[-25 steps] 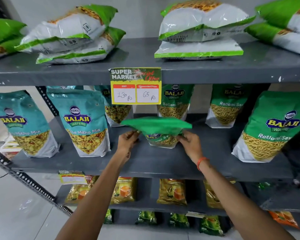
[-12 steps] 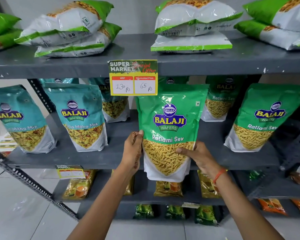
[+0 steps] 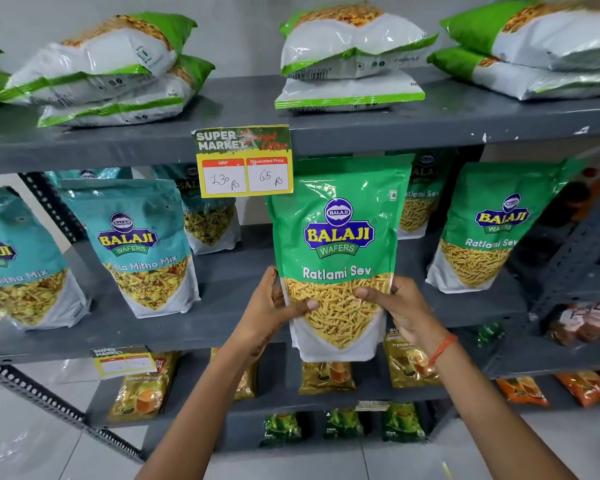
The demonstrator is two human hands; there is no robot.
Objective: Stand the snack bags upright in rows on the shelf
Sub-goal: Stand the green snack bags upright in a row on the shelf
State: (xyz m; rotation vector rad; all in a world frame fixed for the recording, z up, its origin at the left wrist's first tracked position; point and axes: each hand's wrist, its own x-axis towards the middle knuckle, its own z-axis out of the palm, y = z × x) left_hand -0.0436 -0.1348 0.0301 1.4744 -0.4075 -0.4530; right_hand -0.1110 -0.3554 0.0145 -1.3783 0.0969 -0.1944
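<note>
- Nearest the camera, two bare forearms reach up from the bottom edge; an orange thread band point(image 3: 442, 348) circles the right wrist.
- The left hand point(image 3: 274, 306) is closed on the lower left edge of a green Ratlami Sev bag point(image 3: 338, 244), thumb across the front over the clear window of yellow sev, fingers hidden behind.
- The right hand point(image 3: 400, 306) clasps the lower right edge the same way, thumb on the front, fingers wrapped behind.
- The bag is upright, label facing the camera, held in front of the middle shelf point(image 3: 194, 327); its white bottom edge hangs below that shelf's front lip, so it does not rest on the board.
- On the middle shelf, two teal Mitha Mix bags point(image 3: 137, 244) stand upright to the left, another teal bag behind them.
- To the right, a second green Ratlami Sev bag point(image 3: 489, 230) stands upright; one more green bag shows behind the held bag.
- A yellow price tag point(image 3: 245, 161) reading 130 Rs and 65 Rs hangs from the front edge of the top shelf point(image 3: 430, 133), just left of the held bag's top.
- On the top shelf, white-and-green bags point(image 3: 350, 60) lie flat in stacks of two.
- Below, small packets line the lower shelves; their labels are too small to read.
</note>
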